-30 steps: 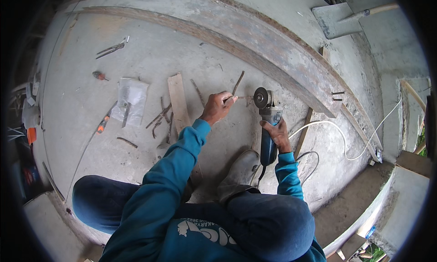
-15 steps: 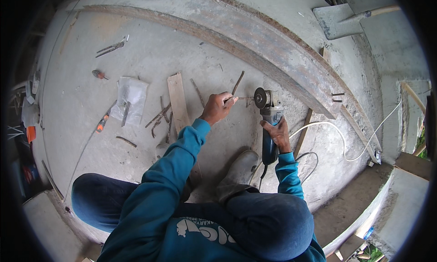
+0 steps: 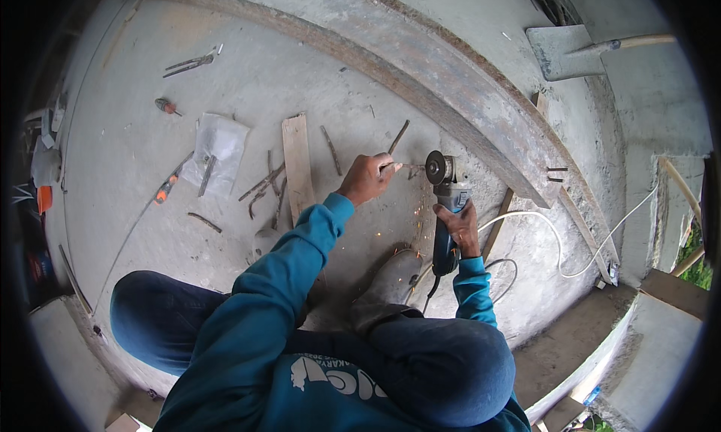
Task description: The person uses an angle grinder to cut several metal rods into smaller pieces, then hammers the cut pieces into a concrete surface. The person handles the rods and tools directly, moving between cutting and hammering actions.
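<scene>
My right hand (image 3: 461,225) is wrapped round the blue-grey body of an angle grinder (image 3: 444,253), whose round disc (image 3: 435,168) faces left. Pinched in my left hand (image 3: 366,180) is a thin metal rod (image 3: 408,166), its free end at the disc's edge. Orange sparks (image 3: 419,225) fly down from there toward my boot (image 3: 398,276). Just beyond the left hand, a dark piece of steel bar (image 3: 399,135) lies on the concrete floor. The exact contact of rod and disc is too small to make out.
A long rusty steel beam (image 3: 420,72) crosses the far side. Left lie a wooden board (image 3: 297,162), several bent bar pieces (image 3: 259,195), a clear plastic bag (image 3: 225,143), pincers (image 3: 189,64) and a screwdriver (image 3: 167,106). A white cable (image 3: 552,225) loops at right; a shovel (image 3: 559,51) lies far right.
Sparks now spray from the disc toward the boot, where none showed before. The rod stays in my left hand and the grinder in my right. The view has shifted slightly.
</scene>
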`<control>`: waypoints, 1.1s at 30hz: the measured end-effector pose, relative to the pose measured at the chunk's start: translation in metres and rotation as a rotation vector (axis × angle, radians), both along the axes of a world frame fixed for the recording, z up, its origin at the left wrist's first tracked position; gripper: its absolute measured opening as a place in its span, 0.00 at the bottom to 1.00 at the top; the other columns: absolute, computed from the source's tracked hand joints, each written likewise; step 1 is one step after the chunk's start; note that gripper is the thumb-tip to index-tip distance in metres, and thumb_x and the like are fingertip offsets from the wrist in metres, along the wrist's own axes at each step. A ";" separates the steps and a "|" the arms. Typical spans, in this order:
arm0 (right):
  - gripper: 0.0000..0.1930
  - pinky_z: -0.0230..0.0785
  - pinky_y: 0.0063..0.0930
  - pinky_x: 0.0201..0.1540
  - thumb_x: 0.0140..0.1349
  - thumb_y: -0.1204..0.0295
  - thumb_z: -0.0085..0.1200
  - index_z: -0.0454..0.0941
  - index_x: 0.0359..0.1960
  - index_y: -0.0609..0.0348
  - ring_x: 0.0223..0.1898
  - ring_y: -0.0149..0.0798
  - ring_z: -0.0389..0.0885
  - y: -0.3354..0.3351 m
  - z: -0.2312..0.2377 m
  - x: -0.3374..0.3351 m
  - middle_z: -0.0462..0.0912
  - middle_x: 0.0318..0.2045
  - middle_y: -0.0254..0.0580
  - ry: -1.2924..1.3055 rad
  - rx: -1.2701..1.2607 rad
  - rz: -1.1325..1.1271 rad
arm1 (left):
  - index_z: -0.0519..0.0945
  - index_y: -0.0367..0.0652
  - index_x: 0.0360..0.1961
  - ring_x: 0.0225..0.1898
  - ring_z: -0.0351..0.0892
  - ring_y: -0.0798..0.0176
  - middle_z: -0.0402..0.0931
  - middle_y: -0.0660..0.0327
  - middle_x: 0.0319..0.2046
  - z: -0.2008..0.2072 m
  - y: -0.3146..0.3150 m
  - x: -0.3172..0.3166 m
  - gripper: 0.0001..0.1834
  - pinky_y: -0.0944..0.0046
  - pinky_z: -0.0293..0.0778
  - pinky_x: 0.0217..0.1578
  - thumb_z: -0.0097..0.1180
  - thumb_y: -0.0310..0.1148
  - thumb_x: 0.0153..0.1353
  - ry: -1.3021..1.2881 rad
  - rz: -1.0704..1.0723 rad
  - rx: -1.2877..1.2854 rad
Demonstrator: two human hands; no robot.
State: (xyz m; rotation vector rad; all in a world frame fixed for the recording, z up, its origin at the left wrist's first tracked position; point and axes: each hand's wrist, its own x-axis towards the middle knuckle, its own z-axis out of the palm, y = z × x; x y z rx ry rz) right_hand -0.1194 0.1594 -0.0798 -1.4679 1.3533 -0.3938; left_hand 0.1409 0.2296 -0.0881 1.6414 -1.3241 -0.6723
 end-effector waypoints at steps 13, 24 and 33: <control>0.28 0.73 0.29 0.44 0.47 0.68 0.71 0.73 0.49 0.66 0.39 0.33 0.79 0.001 -0.002 -0.002 0.83 0.40 0.42 0.069 0.006 -0.006 | 0.82 0.34 0.34 0.17 0.69 0.54 0.74 0.46 0.20 -0.002 0.000 -0.001 0.13 0.58 0.67 0.22 0.61 0.36 0.63 0.014 -0.005 -0.031; 0.28 0.74 0.29 0.43 0.47 0.67 0.70 0.75 0.49 0.65 0.38 0.34 0.80 0.000 0.005 -0.002 0.83 0.39 0.43 0.105 -0.025 0.014 | 0.80 0.35 0.31 0.17 0.64 0.50 0.73 0.46 0.20 -0.004 0.001 0.005 0.13 0.57 0.64 0.21 0.62 0.36 0.63 0.062 0.010 -0.015; 0.29 0.74 0.29 0.42 0.47 0.66 0.71 0.74 0.50 0.64 0.38 0.34 0.80 0.007 0.007 -0.010 0.83 0.40 0.42 0.067 0.012 0.003 | 0.81 0.35 0.32 0.17 0.68 0.51 0.74 0.47 0.20 -0.003 0.004 0.004 0.12 0.57 0.66 0.22 0.62 0.36 0.63 0.038 0.030 -0.024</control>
